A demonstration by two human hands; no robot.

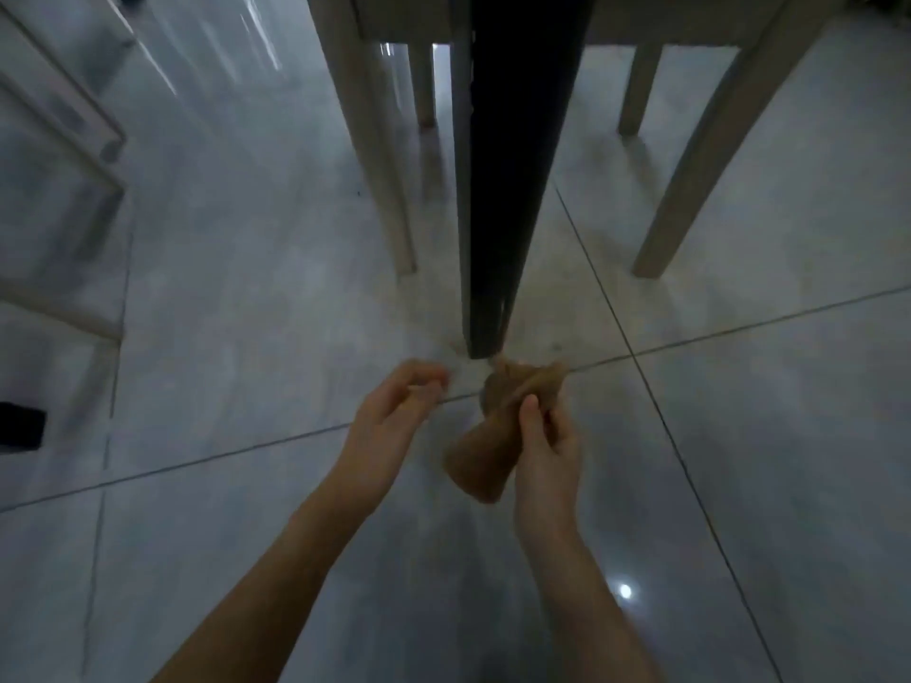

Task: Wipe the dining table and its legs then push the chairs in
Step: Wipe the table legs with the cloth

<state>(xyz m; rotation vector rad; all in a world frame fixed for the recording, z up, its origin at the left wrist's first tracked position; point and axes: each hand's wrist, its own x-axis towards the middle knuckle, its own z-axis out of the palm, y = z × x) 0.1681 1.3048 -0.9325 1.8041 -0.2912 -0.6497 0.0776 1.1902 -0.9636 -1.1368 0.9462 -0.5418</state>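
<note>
A black table leg point(503, 189) runs down the middle of the head view and meets the tiled floor just above my hands. My right hand point(544, 446) grips a tan cloth point(493, 436), which bunches above my thumb near the foot of the leg and hangs below my palm. My left hand point(394, 411) hovers to the left of the cloth with its fingers loosely curled and nothing in it. Neither hand touches the leg.
Pale wooden chair legs point(379, 155) stand left of the black leg, and more point(700, 165) stand to its right. A light frame point(64, 155) lies at the far left. A small black object point(19, 426) sits at the left edge. Grey floor tiles point(764, 436) surround my hands.
</note>
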